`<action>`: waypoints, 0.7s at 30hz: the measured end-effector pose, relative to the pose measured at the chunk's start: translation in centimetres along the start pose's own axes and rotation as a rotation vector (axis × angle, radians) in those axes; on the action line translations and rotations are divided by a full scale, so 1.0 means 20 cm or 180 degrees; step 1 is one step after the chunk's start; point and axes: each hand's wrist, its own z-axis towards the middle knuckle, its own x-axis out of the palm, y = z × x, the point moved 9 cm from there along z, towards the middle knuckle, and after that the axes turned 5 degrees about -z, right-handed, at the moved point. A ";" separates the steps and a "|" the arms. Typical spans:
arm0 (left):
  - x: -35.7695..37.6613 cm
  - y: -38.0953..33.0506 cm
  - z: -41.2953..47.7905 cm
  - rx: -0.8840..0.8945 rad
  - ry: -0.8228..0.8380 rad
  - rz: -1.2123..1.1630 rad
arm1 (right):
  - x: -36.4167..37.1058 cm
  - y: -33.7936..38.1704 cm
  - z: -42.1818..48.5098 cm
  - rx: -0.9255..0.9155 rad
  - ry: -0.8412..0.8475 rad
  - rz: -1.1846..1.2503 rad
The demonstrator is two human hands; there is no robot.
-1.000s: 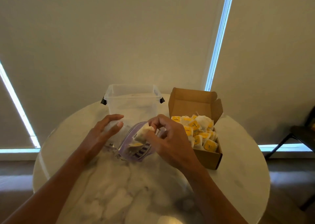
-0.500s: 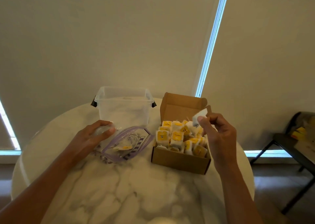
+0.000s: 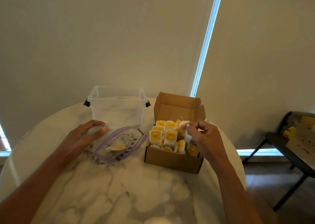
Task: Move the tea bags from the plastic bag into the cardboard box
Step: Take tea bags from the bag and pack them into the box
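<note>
An open brown cardboard box [image 3: 172, 162] stands right of centre on the marble table, filled with several white tea bags with yellow labels [image 3: 170, 136]. Over its right half my right hand [image 3: 204, 140] pinches a white tea bag [image 3: 184, 124] at the top of the pile. A clear plastic zip bag with a purple rim [image 3: 119, 145] lies left of the box, and a tea bag [image 3: 116, 148] shows inside it. My left hand [image 3: 83, 136] grips the bag's clear upper left edge between thumb and fingers.
A clear plastic tub [image 3: 117, 104] with black clips stands behind the zip bag. The round marble table [image 3: 119, 189] fills the foreground. A dark side table [image 3: 293, 143] with small items stands at the far right on the floor.
My right hand has carried a tea bag from the zip bag across to the box and lowered it onto the pile. My left hand has stayed on the bag's edge.
</note>
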 end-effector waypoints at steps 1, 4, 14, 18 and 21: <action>0.00 0.00 0.00 -0.0001 0.0006 -0.0018 | 0.00 0.01 0.00 0.0011 0.0023 0.0064; 0.00 0.00 0.00 -0.0013 -0.0013 -0.0037 | -0.02 0.01 0.01 0.0027 -0.0037 0.0120; 0.01 0.00 0.00 -0.0044 -0.0007 -0.0077 | 0.00 0.06 0.02 -0.0144 0.0595 -0.0308; 0.01 0.01 0.01 -0.0065 -0.0015 -0.0030 | 0.00 0.02 0.03 -0.0150 0.0670 -0.0724; 0.00 0.02 0.01 -0.0064 0.0011 -0.0015 | 0.00 0.00 0.04 -0.0202 0.0718 -0.1066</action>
